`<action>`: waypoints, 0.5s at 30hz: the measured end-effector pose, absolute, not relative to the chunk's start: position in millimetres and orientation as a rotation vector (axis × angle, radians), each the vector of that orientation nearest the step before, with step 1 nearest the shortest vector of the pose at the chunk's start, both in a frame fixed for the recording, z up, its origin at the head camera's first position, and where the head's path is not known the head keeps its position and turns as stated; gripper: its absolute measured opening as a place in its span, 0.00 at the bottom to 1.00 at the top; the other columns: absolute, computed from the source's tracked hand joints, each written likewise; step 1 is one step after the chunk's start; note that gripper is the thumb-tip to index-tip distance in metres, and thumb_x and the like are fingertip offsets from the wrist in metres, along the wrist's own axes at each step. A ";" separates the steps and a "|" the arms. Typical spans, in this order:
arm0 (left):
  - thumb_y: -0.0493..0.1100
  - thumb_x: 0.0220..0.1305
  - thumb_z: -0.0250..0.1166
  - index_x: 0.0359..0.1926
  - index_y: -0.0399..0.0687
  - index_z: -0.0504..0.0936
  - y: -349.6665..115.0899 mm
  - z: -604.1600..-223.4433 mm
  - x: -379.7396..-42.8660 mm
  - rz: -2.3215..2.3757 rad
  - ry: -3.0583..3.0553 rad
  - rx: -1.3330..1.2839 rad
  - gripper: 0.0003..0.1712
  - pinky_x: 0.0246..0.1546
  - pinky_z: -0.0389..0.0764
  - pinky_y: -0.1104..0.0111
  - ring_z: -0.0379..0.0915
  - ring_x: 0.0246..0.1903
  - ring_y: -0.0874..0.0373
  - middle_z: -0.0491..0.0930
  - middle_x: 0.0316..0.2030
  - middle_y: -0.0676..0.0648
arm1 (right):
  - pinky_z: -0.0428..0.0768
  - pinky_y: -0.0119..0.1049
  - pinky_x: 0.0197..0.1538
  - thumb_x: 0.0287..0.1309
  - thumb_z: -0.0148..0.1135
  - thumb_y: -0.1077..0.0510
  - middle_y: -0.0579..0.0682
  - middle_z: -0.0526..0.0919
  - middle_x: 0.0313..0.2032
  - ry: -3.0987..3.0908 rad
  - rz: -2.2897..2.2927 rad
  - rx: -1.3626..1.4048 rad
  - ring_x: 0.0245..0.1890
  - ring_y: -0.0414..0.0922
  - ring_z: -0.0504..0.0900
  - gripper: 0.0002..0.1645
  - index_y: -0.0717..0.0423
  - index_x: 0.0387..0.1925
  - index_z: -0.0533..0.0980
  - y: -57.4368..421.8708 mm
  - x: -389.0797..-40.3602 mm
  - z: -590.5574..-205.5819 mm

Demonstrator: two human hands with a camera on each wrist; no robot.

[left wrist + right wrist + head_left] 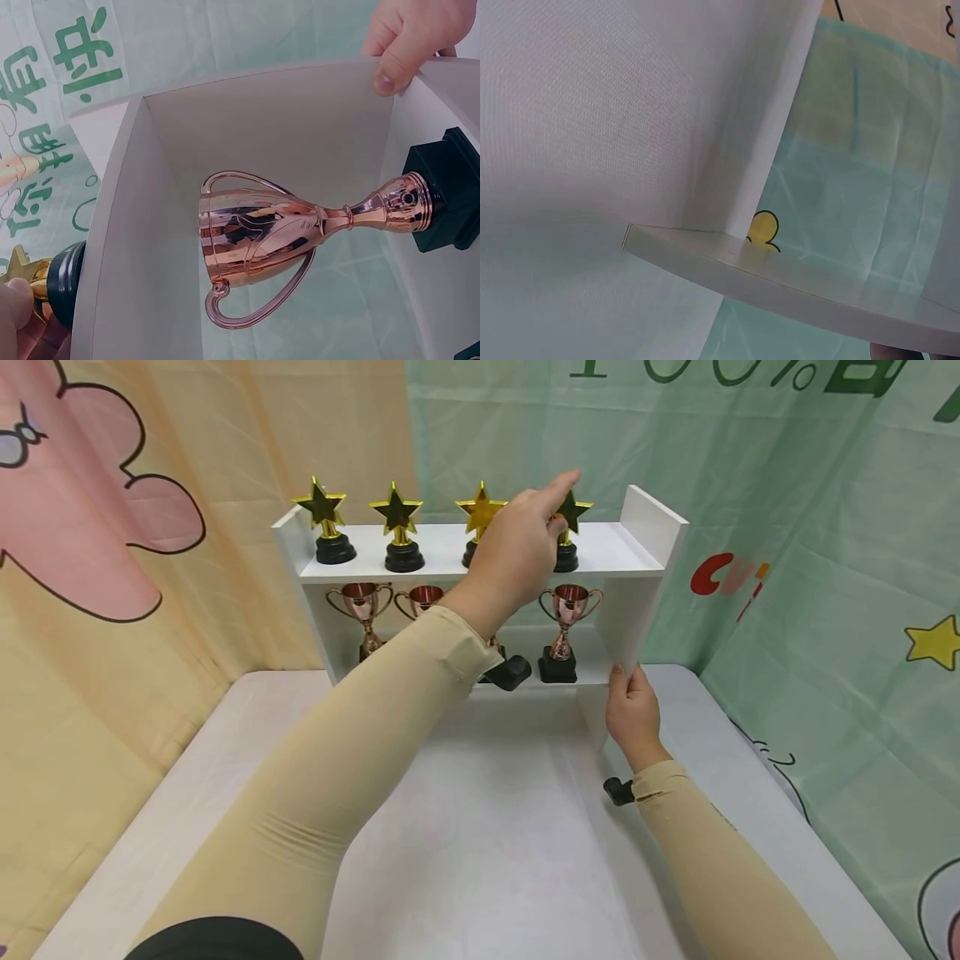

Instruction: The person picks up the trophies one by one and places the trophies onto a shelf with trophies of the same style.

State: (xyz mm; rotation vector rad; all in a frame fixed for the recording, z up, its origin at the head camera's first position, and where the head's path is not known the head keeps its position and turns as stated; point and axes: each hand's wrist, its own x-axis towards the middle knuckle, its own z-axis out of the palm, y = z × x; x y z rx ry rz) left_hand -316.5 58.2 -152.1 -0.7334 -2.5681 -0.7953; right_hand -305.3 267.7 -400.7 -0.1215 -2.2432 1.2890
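Note:
My left hand (517, 547) reaches across to the right end of the top shelf and pinches the stem of a gold star trophy (567, 557). In the left wrist view that trophy's round black base (66, 283) is right at the white board. My right hand (636, 714) grips the lower right side panel of the white shelf unit (645, 610), thumb on the near face. Three more star trophies, among them the leftmost star trophy (322, 510), stand in the same row. Below, a rose-gold cup trophy (567, 610) stands upright at the right end of the middle shelf.
More cup trophies stand on the middle shelf, including a left cup trophy (363, 602); my left forearm partly hides that row. The unit stands on a white-covered table (480, 843). Printed curtains (825, 568) hang close behind and at both sides.

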 end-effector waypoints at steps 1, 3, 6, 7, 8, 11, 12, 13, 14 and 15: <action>0.47 0.84 0.50 0.84 0.71 0.54 58.4 -152.0 -316.4 -0.799 -2.569 -0.732 0.34 0.51 0.77 0.72 0.78 0.51 0.60 0.75 0.69 0.52 | 0.73 0.56 0.54 0.84 0.39 0.43 0.65 0.81 0.53 -2.244 1.292 -0.121 0.50 0.58 0.75 0.30 0.59 0.66 0.73 267.7 -305.3 -400.6; 0.47 0.84 0.50 0.84 0.71 0.54 58.7 -151.7 -316.2 -0.803 -2.571 -0.728 0.34 0.51 0.77 0.73 0.77 0.51 0.61 0.76 0.68 0.52 | 0.73 0.55 0.53 0.84 0.38 0.43 0.66 0.81 0.53 -2.245 1.297 -0.121 0.50 0.58 0.75 0.30 0.59 0.65 0.73 267.9 -305.4 -400.6; 0.47 0.84 0.50 0.84 0.71 0.54 59.1 -151.7 -316.1 -0.807 -2.574 -0.722 0.34 0.50 0.77 0.73 0.77 0.49 0.61 0.76 0.68 0.52 | 0.73 0.54 0.52 0.84 0.38 0.42 0.65 0.81 0.52 -2.246 1.295 -0.121 0.49 0.58 0.75 0.30 0.60 0.65 0.73 267.8 -305.4 -400.5; 0.47 0.84 0.50 0.84 0.71 0.54 59.2 -151.7 -316.1 -0.808 -2.573 -0.722 0.34 0.50 0.77 0.73 0.77 0.49 0.61 0.76 0.67 0.52 | 0.73 0.54 0.52 0.84 0.38 0.42 0.65 0.81 0.51 -2.245 1.294 -0.122 0.48 0.58 0.75 0.30 0.60 0.65 0.73 267.8 -305.3 -400.5; 0.47 0.84 0.50 0.84 0.71 0.54 59.2 -151.8 -316.1 -0.809 -2.573 -0.721 0.34 0.50 0.77 0.73 0.76 0.48 0.61 0.76 0.67 0.52 | 0.73 0.54 0.51 0.84 0.38 0.42 0.65 0.81 0.51 -2.246 1.292 -0.123 0.48 0.58 0.75 0.30 0.60 0.65 0.73 267.7 -305.2 -400.7; 0.47 0.84 0.50 0.84 0.71 0.54 59.5 -151.8 -316.1 -0.814 -2.570 -0.720 0.34 0.49 0.77 0.72 0.76 0.47 0.60 0.77 0.66 0.51 | 0.73 0.53 0.51 0.84 0.39 0.42 0.64 0.81 0.51 -2.244 1.287 -0.123 0.48 0.57 0.75 0.31 0.60 0.66 0.73 267.9 -305.3 -401.3; 0.47 0.84 0.50 0.84 0.71 0.54 59.6 -151.9 -316.1 -0.816 -2.569 -0.720 0.34 0.49 0.77 0.73 0.76 0.47 0.60 0.77 0.66 0.51 | 0.73 0.53 0.51 0.84 0.39 0.42 0.64 0.81 0.52 -2.243 1.288 -0.123 0.48 0.57 0.74 0.30 0.60 0.66 0.73 268.0 -305.4 -401.5; 0.47 0.84 0.50 0.84 0.71 0.54 59.8 -151.9 -316.1 -0.817 -2.567 -0.720 0.34 0.49 0.77 0.73 0.76 0.47 0.60 0.77 0.66 0.51 | 0.73 0.53 0.51 0.84 0.39 0.42 0.64 0.81 0.52 -2.244 1.289 -0.122 0.48 0.57 0.74 0.30 0.59 0.66 0.73 268.0 -305.3 -401.7; 0.47 0.84 0.50 0.84 0.71 0.54 59.9 -151.9 -316.1 -0.819 -2.567 -0.719 0.34 0.48 0.77 0.73 0.76 0.46 0.60 0.77 0.66 0.51 | 0.73 0.54 0.52 0.84 0.39 0.42 0.65 0.81 0.52 -2.244 1.291 -0.119 0.49 0.57 0.74 0.30 0.59 0.67 0.73 268.0 -305.2 -401.9; 0.47 0.84 0.50 0.84 0.71 0.54 60.1 -151.9 -316.2 -0.819 -2.568 -0.717 0.34 0.49 0.77 0.73 0.77 0.47 0.60 0.77 0.67 0.51 | 0.73 0.55 0.53 0.84 0.39 0.42 0.65 0.81 0.53 -2.243 1.293 -0.117 0.49 0.57 0.74 0.30 0.59 0.67 0.73 268.0 -305.4 -401.8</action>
